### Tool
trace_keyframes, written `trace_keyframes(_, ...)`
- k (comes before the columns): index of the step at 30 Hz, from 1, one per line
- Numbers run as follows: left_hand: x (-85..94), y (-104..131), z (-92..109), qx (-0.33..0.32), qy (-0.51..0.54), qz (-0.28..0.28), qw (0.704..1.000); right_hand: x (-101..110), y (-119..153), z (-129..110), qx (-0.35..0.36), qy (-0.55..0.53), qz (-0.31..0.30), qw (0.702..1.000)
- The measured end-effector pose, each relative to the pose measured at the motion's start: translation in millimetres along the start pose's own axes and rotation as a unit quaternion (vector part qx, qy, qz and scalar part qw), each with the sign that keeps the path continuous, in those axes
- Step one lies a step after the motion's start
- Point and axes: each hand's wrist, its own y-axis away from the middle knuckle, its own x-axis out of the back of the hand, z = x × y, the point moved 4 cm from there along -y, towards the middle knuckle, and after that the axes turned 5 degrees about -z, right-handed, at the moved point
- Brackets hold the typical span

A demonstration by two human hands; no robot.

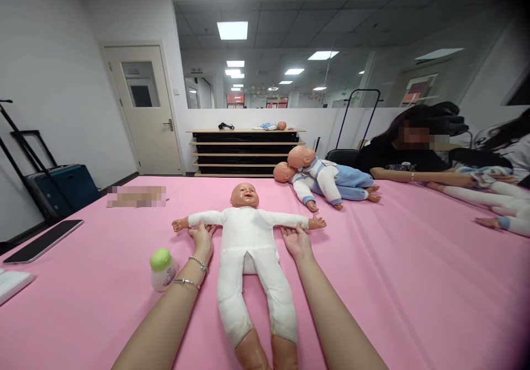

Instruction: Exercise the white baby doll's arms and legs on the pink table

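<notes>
Beside the doll [247, 234], its arms [289, 218] are best supported evenly from below by the loosely spread left hand [202, 239] and right hand [297, 241].

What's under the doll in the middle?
Pink cloth shows around the doll. What's directly beneath it is covered, so I can't see whether anything else is there.

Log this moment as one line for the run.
doll: face-up on pink cloth | left hand: touching one sleeve | right hand: touching other sleeve
</notes>
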Motion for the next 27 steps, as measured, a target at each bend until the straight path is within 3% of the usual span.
trace_keyframes(16, -0.6, 0.5, 0.3, 0.007, 0.015, 0.006, 1.0, -5.6, 8.0, -3.7, -0.024, -0.022, 0.031, 0.999)
trace_keyframes(27, -2.1, 3.3, 3.5, -0.017, 0.0, -0.004, 1.0, 0.6, -3.2, -3.2, 0.029, 0.008, 0.034, 0.999)
